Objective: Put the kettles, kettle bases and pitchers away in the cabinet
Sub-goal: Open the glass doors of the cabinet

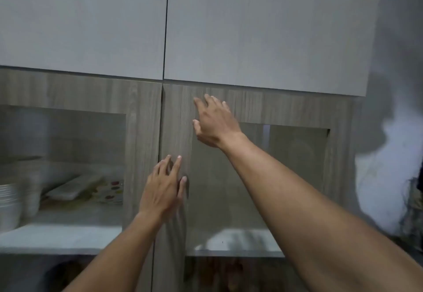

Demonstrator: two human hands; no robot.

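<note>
2 hands at the cabinet door (pixel 286 106): our left hand (pixel 163 188) low by its frame, right hand (pixel 215 122) higher, fingers spread, gripping nothing.

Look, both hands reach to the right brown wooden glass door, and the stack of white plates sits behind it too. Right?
No. In the head view the stack of white plates sits behind the left brown wooden glass door. The left hand and right hand reach to the right brown wooden glass door.
</note>
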